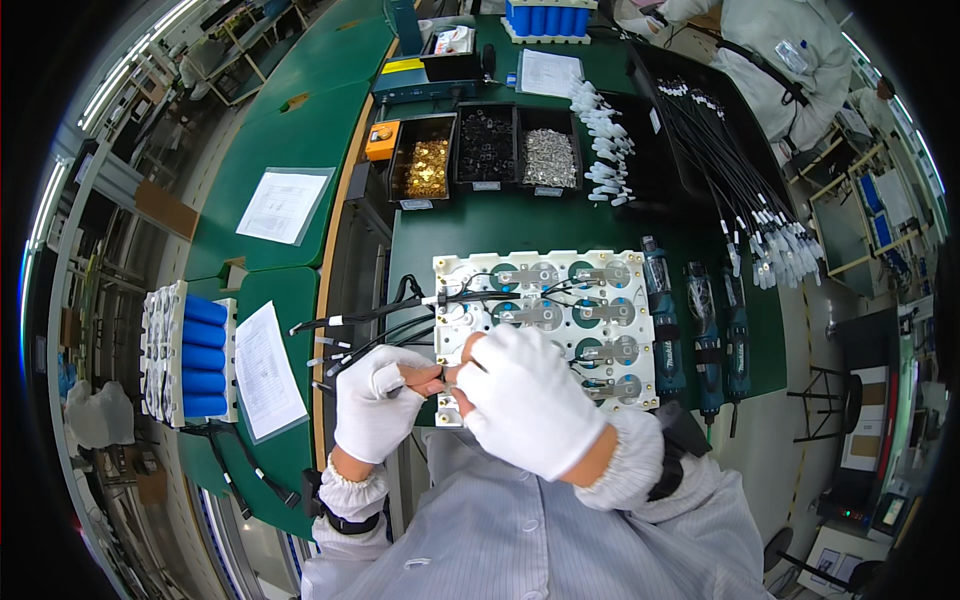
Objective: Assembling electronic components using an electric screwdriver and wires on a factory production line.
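A white battery module (560, 318) with round cell ends, metal tabs and black wiring lies on the green table before me. Both hands wear white gloves that leave some fingertips bare, and they meet over its near left corner. Thumb and finger of my left hand (375, 405) are pinched together just off the module's left edge. Closed too, my right hand (530, 400) reaches over the near side of the module and hides part of it. Whatever small piece sits between the fingertips is too covered to name. Black cables (385, 330) with white labels run off the module's left side.
Beyond the module stand bins of brass-coloured parts (427, 168), black parts (487, 143) and silver parts (550, 158). Power screwdrivers (705, 340) lie to the right. A black tray (650, 100) holds bundled cables (745, 180). Another module with blue cells (205, 355) stands left.
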Motion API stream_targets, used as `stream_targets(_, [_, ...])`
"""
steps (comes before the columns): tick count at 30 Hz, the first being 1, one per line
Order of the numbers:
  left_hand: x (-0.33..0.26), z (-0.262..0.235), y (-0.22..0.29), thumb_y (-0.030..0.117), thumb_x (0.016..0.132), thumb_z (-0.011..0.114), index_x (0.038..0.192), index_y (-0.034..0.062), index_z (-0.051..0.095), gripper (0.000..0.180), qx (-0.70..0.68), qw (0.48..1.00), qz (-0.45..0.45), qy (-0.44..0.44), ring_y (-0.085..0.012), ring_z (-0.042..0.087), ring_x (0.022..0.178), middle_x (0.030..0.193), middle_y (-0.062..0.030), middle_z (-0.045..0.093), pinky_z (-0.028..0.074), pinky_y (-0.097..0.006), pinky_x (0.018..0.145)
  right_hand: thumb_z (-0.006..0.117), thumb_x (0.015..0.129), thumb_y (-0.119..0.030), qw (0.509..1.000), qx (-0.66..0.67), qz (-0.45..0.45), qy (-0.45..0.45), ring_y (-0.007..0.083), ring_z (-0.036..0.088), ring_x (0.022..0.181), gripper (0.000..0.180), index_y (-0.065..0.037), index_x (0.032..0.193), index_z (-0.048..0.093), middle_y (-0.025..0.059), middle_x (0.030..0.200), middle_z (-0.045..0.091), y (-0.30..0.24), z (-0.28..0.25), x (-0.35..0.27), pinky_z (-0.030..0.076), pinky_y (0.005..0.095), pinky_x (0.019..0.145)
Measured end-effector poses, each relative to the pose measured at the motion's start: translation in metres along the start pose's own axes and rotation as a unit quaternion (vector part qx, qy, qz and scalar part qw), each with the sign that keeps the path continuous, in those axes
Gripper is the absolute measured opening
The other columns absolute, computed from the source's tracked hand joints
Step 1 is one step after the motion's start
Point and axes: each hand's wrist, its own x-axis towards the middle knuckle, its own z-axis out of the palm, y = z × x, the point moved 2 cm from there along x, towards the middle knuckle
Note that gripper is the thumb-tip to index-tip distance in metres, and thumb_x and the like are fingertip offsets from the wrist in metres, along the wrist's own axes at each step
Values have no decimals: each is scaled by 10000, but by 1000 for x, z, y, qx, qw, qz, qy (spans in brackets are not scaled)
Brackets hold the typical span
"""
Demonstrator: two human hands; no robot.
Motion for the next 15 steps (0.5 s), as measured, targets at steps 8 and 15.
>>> stream_targets(8, [0,-11,-6,14,664,888,898,85,786,265,2,999,18,-31,-189,682,765,897,-54,734,535,-285,669,728,827,-34,938,-22,270,215,256,655,746,70,-20,889,699,120,822,648,91,-110,-83,508,335,685])
stream_targets(15, [5,-8,-2,26,705,879,889,68,779,213,-4,998,-12,-55,-180,684,777,888,-71,722,534,-276,672,747,868,-232,816,-229,527,61,286,654,797,200,-47,932,709,119,867,639,151,-76,-192,533,389,726])
